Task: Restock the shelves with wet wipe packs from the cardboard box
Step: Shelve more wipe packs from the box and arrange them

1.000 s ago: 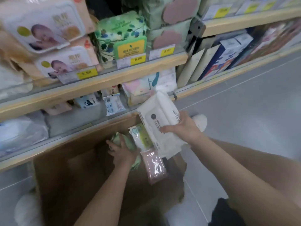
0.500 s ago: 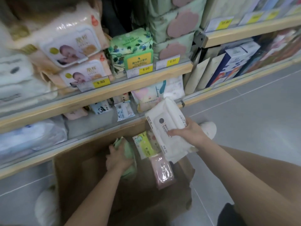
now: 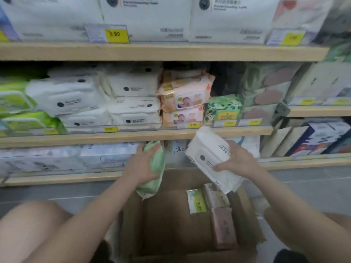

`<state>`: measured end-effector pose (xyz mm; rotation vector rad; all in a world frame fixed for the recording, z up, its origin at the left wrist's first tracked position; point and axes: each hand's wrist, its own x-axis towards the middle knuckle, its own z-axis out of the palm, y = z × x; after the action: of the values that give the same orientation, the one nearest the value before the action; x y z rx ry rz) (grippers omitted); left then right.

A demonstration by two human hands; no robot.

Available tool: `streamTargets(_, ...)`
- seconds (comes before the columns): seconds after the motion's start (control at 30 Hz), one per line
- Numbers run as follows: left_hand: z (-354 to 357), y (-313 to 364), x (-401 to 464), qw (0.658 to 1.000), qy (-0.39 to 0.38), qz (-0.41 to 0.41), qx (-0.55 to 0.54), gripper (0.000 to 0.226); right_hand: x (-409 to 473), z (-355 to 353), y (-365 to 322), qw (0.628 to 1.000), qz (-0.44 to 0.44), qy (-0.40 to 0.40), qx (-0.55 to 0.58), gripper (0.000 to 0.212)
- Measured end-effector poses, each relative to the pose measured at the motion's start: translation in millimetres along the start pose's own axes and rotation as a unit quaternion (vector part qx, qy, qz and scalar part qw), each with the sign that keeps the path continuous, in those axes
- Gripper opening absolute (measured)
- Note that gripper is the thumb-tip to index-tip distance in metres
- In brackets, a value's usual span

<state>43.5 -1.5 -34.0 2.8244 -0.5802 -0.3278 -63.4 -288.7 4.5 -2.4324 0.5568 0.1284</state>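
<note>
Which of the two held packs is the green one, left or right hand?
The left hand holds the green pack; the right hand holds a white pack with a dark round logo.

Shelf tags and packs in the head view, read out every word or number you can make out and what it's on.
"9.90": yellow price tag on the top shelf edge.
"9.90": small tag below the peach baby-wipe packs, faint.
Other yellow tags: blurred, unreadable.
Print on the white pack in the right hand and on shelved packs: too small to read.
</note>
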Motion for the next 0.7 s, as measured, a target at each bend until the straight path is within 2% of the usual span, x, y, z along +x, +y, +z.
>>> streamTargets(0.17, -67, -56, -18, 0.995, 0.084, -0.046, -0.024, 0.097, 5, -8, -97, 0.988, -0.131, 0.009, -0.075, 0.101)
streamTargets(0.33, -93, -113, -30, 0.985, 0.14, -0.098, -0.039, 0.099, 14, 2, -180, 0.961, -0.234, 0.046, -0.139, 0.108)
streamTargets(0.53, -110, -146, -28, 0.973, 0.181, -0.121, -0.074, 0.1, 58, 37, -262, 0.913, -0.343, 0.075, -0.207, 0.101)
streamTargets(0.7, -121, -153, -22, 0.969, 0.193, -0.132, -0.077, 0.101, 120, 48, -301, 0.866, -0.385, 0.072, -0.31, 0.092)
